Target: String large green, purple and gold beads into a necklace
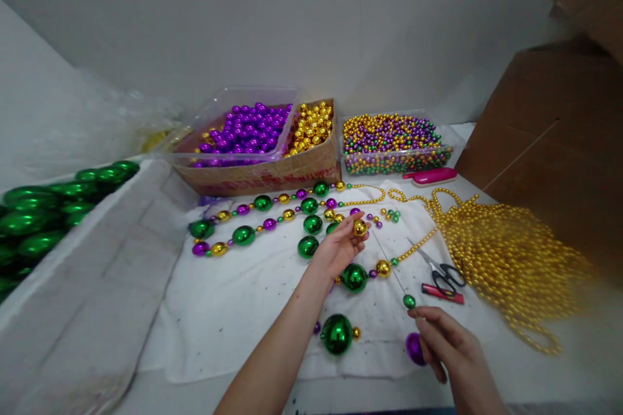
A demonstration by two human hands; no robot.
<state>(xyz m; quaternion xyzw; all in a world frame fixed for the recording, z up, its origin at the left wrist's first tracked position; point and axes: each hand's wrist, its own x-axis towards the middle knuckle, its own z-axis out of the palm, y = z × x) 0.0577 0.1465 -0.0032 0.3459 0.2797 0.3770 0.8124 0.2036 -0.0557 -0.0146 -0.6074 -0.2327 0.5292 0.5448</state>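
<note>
My left hand (pixel 339 248) reaches over the white cloth (pixel 228 311), its fingers closed around a shiny gold bead (pixel 360 227). Lower right, my right hand (pixel 450 343) pinches a thin string (pixel 400 282) just below a small green bead (pixel 409 301). A purple ball (pixel 415 348) hangs against the fingers of that hand. Under my left wrist runs a partly strung strand with a large green ball (pixel 354 277) and a gold bead (pixel 383 268). Another large green ball (pixel 337 334) sits nearer me, with small beads at its sides. Loose green balls (pixel 308 246) lie beside my left hand.
Scissors (pixel 442 272) and a red lighter (pixel 442 294) lie right of the strand. Gold bead chains (pixel 516 266) are heaped at the right. Behind stand a purple-bead tub (pixel 233 157), a cardboard box (pixel 263 178) and a mixed-bead tub (pixel 396 152). A finished-looking garland (pixel 243 235) lies left.
</note>
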